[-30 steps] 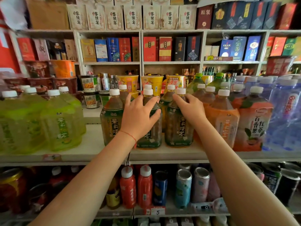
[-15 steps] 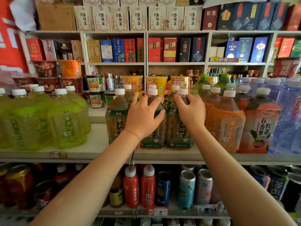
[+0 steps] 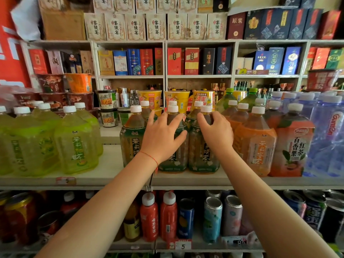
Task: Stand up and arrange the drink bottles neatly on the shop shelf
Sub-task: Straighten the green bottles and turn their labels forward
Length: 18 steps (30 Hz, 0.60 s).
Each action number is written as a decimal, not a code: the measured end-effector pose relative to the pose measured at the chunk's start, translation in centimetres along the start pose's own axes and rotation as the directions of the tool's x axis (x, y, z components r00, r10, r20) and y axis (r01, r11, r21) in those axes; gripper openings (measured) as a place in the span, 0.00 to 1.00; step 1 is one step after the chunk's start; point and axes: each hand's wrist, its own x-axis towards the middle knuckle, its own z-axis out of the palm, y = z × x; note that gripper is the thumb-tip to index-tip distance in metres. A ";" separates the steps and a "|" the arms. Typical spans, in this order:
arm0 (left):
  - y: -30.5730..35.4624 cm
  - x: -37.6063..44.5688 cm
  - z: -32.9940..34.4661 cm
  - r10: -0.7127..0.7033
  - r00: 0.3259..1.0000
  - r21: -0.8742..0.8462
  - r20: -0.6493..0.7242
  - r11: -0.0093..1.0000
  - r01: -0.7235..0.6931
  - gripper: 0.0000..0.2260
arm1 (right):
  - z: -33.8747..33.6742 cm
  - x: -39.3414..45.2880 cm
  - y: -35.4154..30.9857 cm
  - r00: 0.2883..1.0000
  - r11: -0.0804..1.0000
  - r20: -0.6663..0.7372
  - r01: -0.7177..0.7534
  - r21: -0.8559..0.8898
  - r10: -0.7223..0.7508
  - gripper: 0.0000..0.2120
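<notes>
Three brown tea bottles with dark green labels and white caps stand upright at the front of the shop shelf [image 3: 111,164]. My left hand [image 3: 162,136] lies on the middle tea bottle [image 3: 174,162], fingers spread up its shoulder and thumb across its front. My right hand [image 3: 216,135] holds the right tea bottle [image 3: 202,161], fingers curled round its shoulder just under the cap. These two bottles touch side by side. The left tea bottle [image 3: 131,140] stands free next to my left hand. More white caps show behind them.
Yellow-green tea bottles [image 3: 76,144] fill the shelf's left, with a bare gap before the brown ones. Orange tea bottles [image 3: 255,142], a red tea bottle [image 3: 294,146] and water bottles [image 3: 331,136] crowd the right. Noodle cups [image 3: 149,98] stand behind. Cans and red bottles [image 3: 149,218] fill the shelf below.
Both hands stay on the same two tea bottles. My left thumb has come further across the middle bottle's front. The view has shifted slightly.
</notes>
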 end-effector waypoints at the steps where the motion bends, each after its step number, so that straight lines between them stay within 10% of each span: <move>1: -0.3 -0.2 -0.2 0.029 0.998 -0.011 -0.058 1.000 -0.030 0.23 | 0.0 0.0 -0.1 1.000 1.000 0.017 -0.006 -0.012 0.006 0.16; 6: -4.1 -1.6 -1.3 -0.206 0.852 -0.204 -0.482 0.972 0.119 0.15 | 1.5 -0.4 -3.0 0.903 0.921 -0.244 0.291 -0.260 -0.354 0.25; 12: -6.5 -2.9 -0.7 -0.637 0.769 -0.729 0.050 0.503 0.464 0.17 | 5.0 0.3 -9.1 0.793 0.767 0.045 0.601 -0.226 -0.608 0.10; 18: -7.8 -3.1 -0.3 -0.589 0.807 -0.780 0.051 0.481 0.401 0.03 | 8.8 -0.7 -12.7 0.744 0.758 0.353 0.640 -0.131 -0.567 0.15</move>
